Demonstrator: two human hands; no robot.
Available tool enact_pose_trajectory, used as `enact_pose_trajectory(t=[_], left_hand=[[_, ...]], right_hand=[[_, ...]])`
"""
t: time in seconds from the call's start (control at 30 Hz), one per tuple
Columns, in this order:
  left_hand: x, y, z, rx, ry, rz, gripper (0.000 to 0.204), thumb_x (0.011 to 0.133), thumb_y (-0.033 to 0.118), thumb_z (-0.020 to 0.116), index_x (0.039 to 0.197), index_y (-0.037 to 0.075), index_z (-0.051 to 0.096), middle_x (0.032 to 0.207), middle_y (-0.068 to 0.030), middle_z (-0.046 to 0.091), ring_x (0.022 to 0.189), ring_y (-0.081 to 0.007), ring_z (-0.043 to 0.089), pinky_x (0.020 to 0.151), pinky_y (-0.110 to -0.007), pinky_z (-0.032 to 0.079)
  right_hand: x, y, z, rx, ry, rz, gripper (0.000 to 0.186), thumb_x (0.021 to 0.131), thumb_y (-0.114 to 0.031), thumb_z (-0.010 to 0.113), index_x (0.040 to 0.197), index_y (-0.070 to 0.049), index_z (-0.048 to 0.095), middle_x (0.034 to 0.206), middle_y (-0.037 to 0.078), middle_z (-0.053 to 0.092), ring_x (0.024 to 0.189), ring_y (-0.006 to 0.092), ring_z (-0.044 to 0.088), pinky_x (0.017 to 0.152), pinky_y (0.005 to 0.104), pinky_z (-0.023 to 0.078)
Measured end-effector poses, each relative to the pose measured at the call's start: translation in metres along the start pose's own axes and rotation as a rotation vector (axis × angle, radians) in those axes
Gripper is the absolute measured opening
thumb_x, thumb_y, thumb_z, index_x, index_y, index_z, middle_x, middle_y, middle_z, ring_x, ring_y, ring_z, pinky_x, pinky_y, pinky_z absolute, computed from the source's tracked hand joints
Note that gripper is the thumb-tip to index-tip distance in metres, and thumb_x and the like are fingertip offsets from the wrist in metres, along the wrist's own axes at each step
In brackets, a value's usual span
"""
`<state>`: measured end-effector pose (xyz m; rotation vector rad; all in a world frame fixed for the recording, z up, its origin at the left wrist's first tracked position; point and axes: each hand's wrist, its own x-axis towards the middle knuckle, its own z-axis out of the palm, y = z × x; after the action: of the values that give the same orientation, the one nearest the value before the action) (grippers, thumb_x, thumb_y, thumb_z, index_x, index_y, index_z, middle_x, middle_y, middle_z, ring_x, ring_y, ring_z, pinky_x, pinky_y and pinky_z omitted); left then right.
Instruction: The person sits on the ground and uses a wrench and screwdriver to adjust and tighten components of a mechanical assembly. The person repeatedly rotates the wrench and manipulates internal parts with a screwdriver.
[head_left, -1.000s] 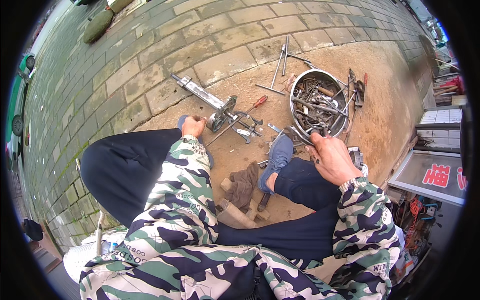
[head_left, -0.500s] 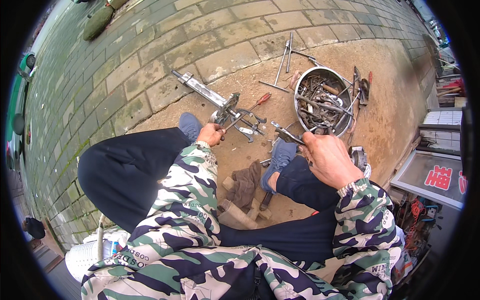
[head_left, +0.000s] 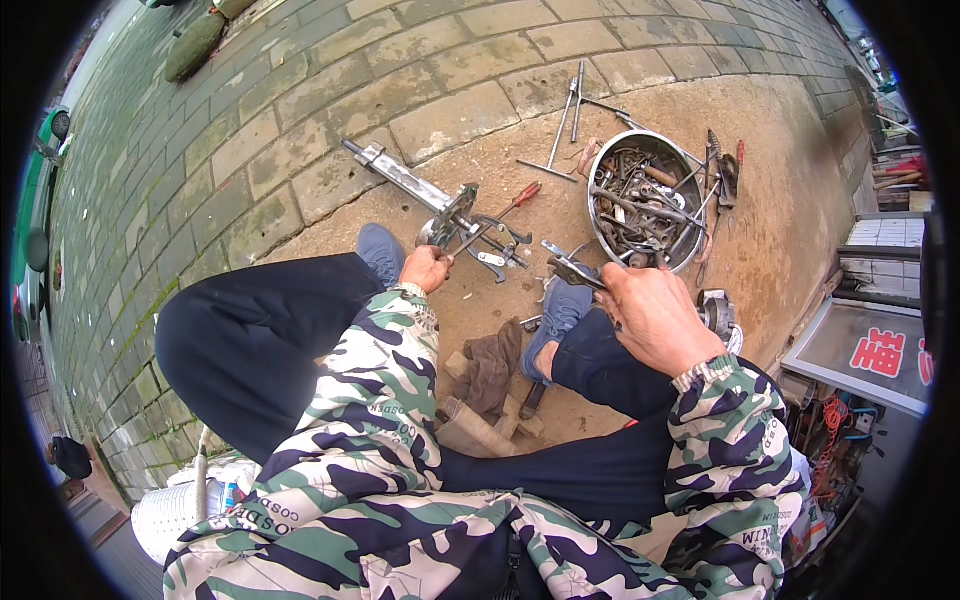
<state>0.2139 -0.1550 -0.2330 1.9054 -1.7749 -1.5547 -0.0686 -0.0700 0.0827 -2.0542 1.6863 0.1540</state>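
My left hand (head_left: 427,268) is closed round the near end of a thin metal rod (head_left: 468,240), beside a metal assembly. This assembly (head_left: 405,180) has a long silvery cylinder pointing to the far left and several hooked arms at its near right end. Whether the rod is joined to it, I cannot tell. In my right hand (head_left: 655,315) is a metal tool that looks like locking pliers (head_left: 570,268), its jaw end pointing left toward the hooked arms but apart from them. The fingers hide its handles. A red-handled screwdriver (head_left: 525,194) lies just beyond the assembly.
A round metal basin (head_left: 597,205) full of tools and parts stands beyond my right hand. T-handled wrenches (head_left: 556,140) lie left of it. Between my feet are a brown rag (head_left: 490,372) and wooden blocks (head_left: 470,430). A framed sign (head_left: 860,350) stands at the right.
Little differs. My left hand has shifted very slightly to the right, and the pliers-like tool has moved a touch to the left. Both hands keep their hold.
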Motion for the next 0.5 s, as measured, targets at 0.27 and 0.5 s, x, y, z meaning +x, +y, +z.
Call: enact_pose_trajectory(t=[0.27,0.5], left_hand=[[-0.010,-0.026,-0.004,-0.049,0.077,-0.006,0.036,0.095,0.035,0.064,0.098,0.001,0.076,0.076,-0.0073,0.072,0.072,-0.0160,0.067,0.070,-0.033,0.051],[-0.015,-0.006,-0.017,-0.043,-0.007,-0.084,0.034,0.096,0.032,0.064,0.101,0.001,0.076,0.077,-0.0071,0.072,0.066,-0.0154,0.065,0.064,-0.034,0.051]], right_hand=[[0.004,-0.002,0.004,0.011,-0.014,-0.045,0.013,0.091,-0.010,0.064,0.090,0.000,0.057,0.073,0.022,0.064,0.077,0.0451,0.065,0.067,0.0526,0.049],[0.007,0.009,0.016,-0.064,-0.036,-0.022,0.011,0.088,-0.010,0.062,0.093,0.000,0.062,0.076,0.023,0.068,0.075,0.0437,0.068,0.068,0.0512,0.053]])
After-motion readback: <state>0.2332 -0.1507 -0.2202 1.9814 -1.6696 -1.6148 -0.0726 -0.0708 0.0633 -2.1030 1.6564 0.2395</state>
